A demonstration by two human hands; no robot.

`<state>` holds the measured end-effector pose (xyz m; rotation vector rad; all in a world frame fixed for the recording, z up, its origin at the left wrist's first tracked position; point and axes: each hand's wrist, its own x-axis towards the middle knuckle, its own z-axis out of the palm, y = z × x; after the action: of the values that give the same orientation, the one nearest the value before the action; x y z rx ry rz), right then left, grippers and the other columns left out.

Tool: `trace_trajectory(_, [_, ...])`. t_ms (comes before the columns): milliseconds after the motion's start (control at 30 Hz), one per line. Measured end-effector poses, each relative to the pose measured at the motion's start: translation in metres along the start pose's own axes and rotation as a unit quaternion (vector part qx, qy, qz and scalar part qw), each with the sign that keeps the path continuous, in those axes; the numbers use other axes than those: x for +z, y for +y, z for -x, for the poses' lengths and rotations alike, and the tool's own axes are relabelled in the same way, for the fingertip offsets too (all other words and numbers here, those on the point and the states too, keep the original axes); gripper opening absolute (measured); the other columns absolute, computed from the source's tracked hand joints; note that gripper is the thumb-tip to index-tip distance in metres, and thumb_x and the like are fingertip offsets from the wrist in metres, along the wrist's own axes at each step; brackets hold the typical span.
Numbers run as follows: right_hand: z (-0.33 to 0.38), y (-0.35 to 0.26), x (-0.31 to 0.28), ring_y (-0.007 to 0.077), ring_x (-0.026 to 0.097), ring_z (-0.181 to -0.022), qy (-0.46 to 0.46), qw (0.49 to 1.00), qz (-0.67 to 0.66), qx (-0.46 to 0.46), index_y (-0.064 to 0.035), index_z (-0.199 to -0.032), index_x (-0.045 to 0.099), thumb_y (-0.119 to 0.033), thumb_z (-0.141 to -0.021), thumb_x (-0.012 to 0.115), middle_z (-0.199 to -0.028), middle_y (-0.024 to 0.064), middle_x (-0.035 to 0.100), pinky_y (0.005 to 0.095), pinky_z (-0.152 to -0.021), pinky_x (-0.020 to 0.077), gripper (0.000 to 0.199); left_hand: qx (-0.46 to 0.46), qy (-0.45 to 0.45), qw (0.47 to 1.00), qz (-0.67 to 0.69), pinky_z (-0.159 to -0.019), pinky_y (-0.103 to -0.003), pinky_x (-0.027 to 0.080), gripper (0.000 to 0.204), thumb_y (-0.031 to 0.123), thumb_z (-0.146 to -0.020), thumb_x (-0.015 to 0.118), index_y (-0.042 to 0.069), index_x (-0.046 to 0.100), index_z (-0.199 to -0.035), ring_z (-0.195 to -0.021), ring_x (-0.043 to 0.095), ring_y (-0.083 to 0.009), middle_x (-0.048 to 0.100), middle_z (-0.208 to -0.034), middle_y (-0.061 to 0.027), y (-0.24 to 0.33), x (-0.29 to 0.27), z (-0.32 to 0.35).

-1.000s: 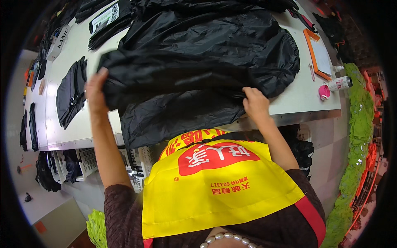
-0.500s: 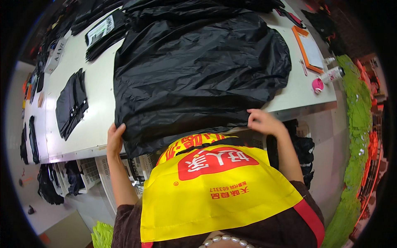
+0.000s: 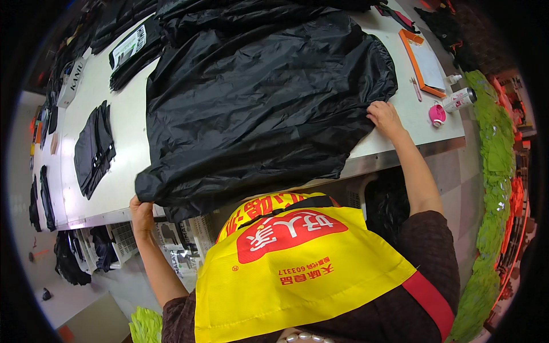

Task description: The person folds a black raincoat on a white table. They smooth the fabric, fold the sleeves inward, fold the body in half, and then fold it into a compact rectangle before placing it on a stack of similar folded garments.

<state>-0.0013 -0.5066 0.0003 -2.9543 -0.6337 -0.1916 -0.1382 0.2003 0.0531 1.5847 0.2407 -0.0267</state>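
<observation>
A large sheet of thin, shiny black fabric lies wrinkled across the white table, its near edge hanging over the front. I cannot tell whether it is a finished garment. At its near left corner, my left hand is closed on the fabric just off the table's front edge. My right hand pinches the right edge of the same fabric, farther up over the tabletop. Its fingertips press together on the cloth.
Folded dark pieces lie left of the fabric, with a stack topped by a printed bag beyond. To the right are an orange tray, a pink cap and a bottle. Bright green material lines the right side.
My right hand has moved up and right and now pinches the fabric's right edge. My left hand has drawn its corner left and nearer, over the table edge.
</observation>
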Motion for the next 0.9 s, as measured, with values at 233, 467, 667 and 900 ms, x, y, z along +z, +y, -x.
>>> trace_trajectory(233, [-0.012, 0.014, -0.018, 0.0256, 0.057, -0.086, -0.168, 0.982, -0.040, 0.076, -0.0080, -0.073, 0.056, -0.013, -0.073, 0.066, -0.080, 0.0059, 0.058, 0.0395, -0.075, 0.0388, 0.011, -0.176, -0.079, 0.981, -0.023, -0.094, -0.034, 0.039, 0.046, 0.015, -0.077, 0.060, -0.002, 0.055, -0.119, -0.108, 0.051, -0.0237, 0.055, -0.118, -0.0127, -0.011, 0.000, 0.022])
trace_trajectory(467, [-0.019, 0.039, -0.082, 0.0213, 0.056, -0.071, -0.125, 0.965, -0.221, 0.061, -0.0050, -0.072, 0.054, -0.012, -0.073, 0.062, -0.075, 0.0091, 0.059, 0.0317, -0.064, 0.0415, 0.011, -0.011, 0.184, 0.948, -0.261, -0.097, -0.033, 0.038, 0.046, 0.023, -0.094, 0.048, -0.007, 0.043, -0.128, -0.114, 0.050, -0.0295, 0.052, -0.123, -0.0177, 0.053, 0.048, 0.014])
trace_trajectory(667, [-0.060, 0.023, -0.041, 0.0325, 0.054, -0.063, -0.048, 0.971, -0.211, 0.098, 0.0008, -0.077, 0.044, -0.007, -0.078, 0.052, -0.070, 0.0188, 0.053, 0.0365, -0.060, 0.0431, 0.011, 0.022, 0.148, 0.940, -0.307, -0.087, -0.027, 0.041, 0.037, 0.024, -0.094, 0.050, -0.007, 0.055, -0.114, -0.095, 0.055, -0.0173, 0.062, -0.103, -0.0116, 0.002, 0.037, 0.001])
trace_trajectory(900, [-0.052, 0.041, 0.032, 0.0316, 0.060, -0.080, 0.063, 0.994, -0.029, 0.089, -0.0070, -0.084, 0.049, -0.023, -0.085, 0.060, -0.080, 0.0124, 0.059, 0.0415, -0.069, 0.0486, 0.019, 0.071, 0.093, 0.867, -0.484, -0.092, -0.037, 0.040, 0.046, 0.029, -0.094, 0.046, -0.008, 0.047, -0.122, -0.108, 0.053, -0.0390, 0.056, -0.115, -0.0283, -0.027, 0.059, -0.024])
